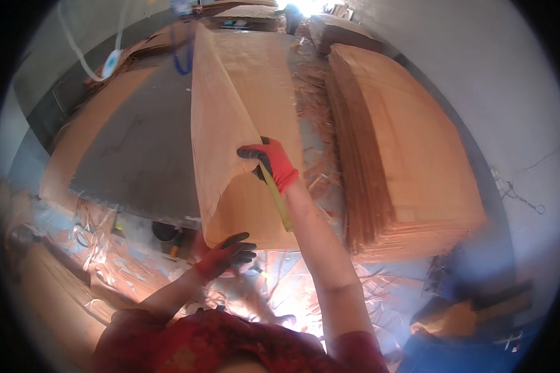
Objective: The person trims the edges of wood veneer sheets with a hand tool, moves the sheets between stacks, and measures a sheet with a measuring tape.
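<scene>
A thin wood veneer sheet (221, 124) lies on the stack in front of me, its right edge running slantwise and looking raised. My right hand (270, 163), in a red glove with dark fingers, is closed at that edge. A narrow yellow-green strip (276, 198) runs out from under its palm toward me; the hand appears to grip it. My left hand (229, 252), gloved the same way, is by the near end of the sheet with fingers stretched to the right. It holds nothing visible. Beneath the slanting sheet shows another veneer sheet (261, 74).
To the right stands a tall veneer stack (410, 143). A dark grey flat surface (137, 137) lies at left, with a veneer strip along its far side. Torn veneer scraps (317, 124) litter the floor. A white cord with a pale blue switch (111, 63) hangs at upper left.
</scene>
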Motion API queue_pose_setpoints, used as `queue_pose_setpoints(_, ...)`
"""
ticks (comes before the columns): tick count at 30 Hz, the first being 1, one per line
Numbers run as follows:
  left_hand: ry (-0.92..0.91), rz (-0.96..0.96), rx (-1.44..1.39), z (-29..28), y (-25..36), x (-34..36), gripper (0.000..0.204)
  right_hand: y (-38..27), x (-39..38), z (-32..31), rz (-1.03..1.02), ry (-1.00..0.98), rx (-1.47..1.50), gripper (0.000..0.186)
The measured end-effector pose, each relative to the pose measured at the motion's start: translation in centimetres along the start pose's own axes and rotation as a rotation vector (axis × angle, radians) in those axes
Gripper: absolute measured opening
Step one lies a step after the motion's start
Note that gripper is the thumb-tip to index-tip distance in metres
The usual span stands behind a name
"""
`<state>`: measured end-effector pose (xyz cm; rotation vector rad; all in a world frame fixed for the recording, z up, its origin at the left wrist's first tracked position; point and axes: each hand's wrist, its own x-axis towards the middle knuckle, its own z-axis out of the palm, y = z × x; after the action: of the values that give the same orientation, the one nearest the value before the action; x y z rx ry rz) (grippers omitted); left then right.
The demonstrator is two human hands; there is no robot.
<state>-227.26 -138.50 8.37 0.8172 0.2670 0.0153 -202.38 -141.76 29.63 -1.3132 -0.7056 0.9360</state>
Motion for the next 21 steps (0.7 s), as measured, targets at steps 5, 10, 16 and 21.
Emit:
queue_pose_setpoints(5, 0.019, 0.1, -0.184, 11.6, -9.7, 9.1, 0.063, -4.5, -9.1, -18.6, -0.15, 0.058, 0.06, 0.022)
queue_pose_setpoints(10, 0.064, 0.06, -0.326, 17.2, -17.3, 16.4, 0.06, -7.5, -16.5, -33.1, -0.234, 0.17, 0.157, 0.022)
queue_pose_setpoints(16, 0.047, 0.095, -0.539, 23.4, -24.8, 26.3, 0.046, -9.3, -24.7, -49.4, -0.158, 0.349, 0.127, 0.02)
queue_pose_setpoints(21, 0.157, 0.455, 0.25, 21.5, -31.0, 40.7, 0.048, -8.2, -29.5, -69.7, -0.481, 0.343, -0.559, 0.036)
